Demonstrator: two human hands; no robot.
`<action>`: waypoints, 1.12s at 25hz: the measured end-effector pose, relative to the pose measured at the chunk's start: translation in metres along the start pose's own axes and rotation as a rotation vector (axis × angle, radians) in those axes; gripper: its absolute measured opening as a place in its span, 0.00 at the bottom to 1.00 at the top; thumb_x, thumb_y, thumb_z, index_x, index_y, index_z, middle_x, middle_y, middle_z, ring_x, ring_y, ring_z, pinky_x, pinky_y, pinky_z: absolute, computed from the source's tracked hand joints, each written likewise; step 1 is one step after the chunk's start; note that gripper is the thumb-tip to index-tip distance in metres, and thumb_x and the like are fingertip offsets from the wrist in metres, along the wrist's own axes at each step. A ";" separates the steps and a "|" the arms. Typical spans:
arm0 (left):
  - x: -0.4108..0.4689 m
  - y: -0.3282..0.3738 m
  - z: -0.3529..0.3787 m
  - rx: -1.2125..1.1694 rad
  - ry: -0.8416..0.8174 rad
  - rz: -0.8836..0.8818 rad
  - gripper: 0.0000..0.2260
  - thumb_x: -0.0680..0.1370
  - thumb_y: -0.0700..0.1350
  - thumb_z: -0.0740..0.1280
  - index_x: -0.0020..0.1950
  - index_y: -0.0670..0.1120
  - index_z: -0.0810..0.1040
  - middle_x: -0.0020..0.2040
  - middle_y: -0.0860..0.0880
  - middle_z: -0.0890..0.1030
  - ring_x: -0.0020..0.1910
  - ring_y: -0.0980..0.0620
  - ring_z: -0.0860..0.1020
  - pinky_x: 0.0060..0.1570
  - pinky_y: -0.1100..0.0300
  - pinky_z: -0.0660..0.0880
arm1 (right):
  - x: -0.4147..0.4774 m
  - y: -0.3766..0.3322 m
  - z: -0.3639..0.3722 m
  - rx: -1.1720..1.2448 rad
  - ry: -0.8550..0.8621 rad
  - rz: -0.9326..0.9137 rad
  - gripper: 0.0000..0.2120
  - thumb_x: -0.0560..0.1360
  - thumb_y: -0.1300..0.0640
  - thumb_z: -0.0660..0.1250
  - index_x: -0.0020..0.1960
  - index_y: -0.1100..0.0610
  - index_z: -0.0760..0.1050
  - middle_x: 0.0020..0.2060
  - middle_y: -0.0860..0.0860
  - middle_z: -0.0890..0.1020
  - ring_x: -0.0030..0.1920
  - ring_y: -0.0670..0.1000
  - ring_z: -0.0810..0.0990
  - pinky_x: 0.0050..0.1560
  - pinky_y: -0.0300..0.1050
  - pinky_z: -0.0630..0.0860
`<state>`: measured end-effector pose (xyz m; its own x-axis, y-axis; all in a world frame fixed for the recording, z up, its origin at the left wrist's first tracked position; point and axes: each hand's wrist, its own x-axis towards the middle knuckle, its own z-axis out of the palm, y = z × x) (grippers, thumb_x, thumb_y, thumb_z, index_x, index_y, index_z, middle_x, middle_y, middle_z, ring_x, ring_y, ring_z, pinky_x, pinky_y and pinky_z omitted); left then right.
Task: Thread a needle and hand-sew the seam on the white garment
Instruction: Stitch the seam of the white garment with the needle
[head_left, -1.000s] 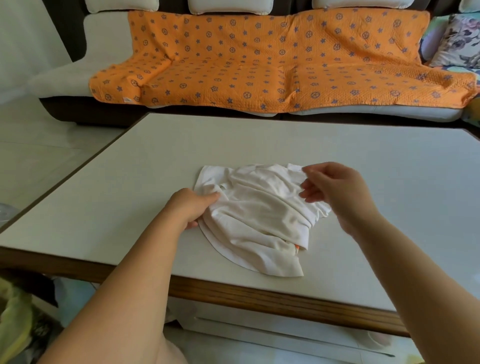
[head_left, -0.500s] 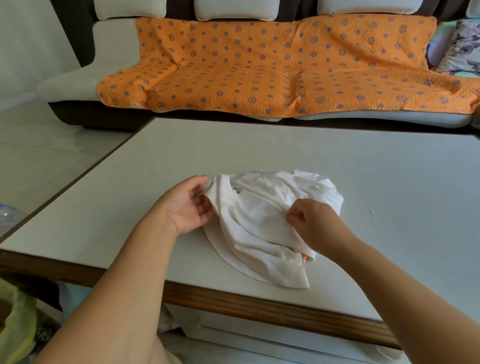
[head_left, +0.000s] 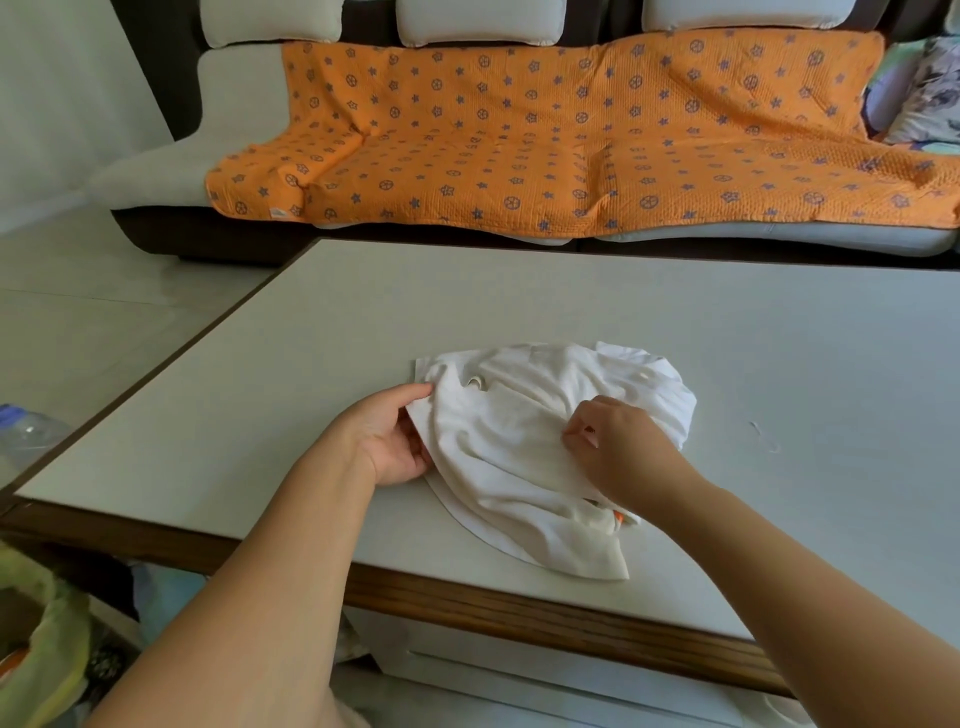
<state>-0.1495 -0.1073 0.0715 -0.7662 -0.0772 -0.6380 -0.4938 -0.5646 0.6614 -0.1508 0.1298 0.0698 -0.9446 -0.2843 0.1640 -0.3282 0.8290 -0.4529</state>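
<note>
Preparation: my left hand (head_left: 384, 441) pinches the white garment (head_left: 519, 467) at its nine-o'clock edge, my right hand (head_left: 618, 447) nips a fold near centre; it lies toward six o'clock on the table (head_left: 519, 291). Next, I judge: expose the seam, find a needle.

The white garment (head_left: 519, 457) is soft, matt cloth, full of wrinkles. The table (head_left: 519, 301) has a smooth, matt pale top and a slightly glossy brown wood edge. On the far sofa (head_left: 156, 171) lies an orange cover (head_left: 519, 156) of quilted, rough-looking cloth. At the left, the bottle (head_left: 26, 431) is clear, shiny plastic.
</note>
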 end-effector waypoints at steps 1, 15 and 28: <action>0.000 0.000 0.003 0.024 0.028 0.050 0.07 0.78 0.44 0.68 0.54 0.45 0.79 0.48 0.47 0.82 0.47 0.48 0.80 0.44 0.56 0.76 | 0.001 0.000 0.001 -0.015 -0.008 0.013 0.09 0.79 0.61 0.61 0.49 0.59 0.80 0.46 0.51 0.80 0.49 0.52 0.78 0.45 0.39 0.71; -0.047 -0.015 0.027 -0.059 -0.395 0.199 0.21 0.73 0.35 0.52 0.62 0.33 0.74 0.62 0.36 0.79 0.59 0.41 0.81 0.59 0.50 0.78 | -0.006 0.012 -0.081 0.138 -0.056 0.209 0.08 0.76 0.57 0.67 0.40 0.52 0.81 0.34 0.45 0.84 0.36 0.47 0.82 0.38 0.37 0.76; -0.057 -0.019 0.003 0.353 0.010 0.579 0.09 0.63 0.44 0.72 0.41 0.45 0.77 0.43 0.43 0.77 0.44 0.47 0.76 0.47 0.51 0.70 | -0.005 -0.018 0.003 0.407 -0.108 0.043 0.04 0.76 0.56 0.69 0.44 0.51 0.82 0.39 0.45 0.83 0.38 0.41 0.79 0.41 0.31 0.74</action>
<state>-0.0979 -0.0902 0.0964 -0.9446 -0.2949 -0.1442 -0.1105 -0.1280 0.9856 -0.1401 0.1152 0.0744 -0.9458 -0.3201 0.0547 -0.2441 0.5897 -0.7698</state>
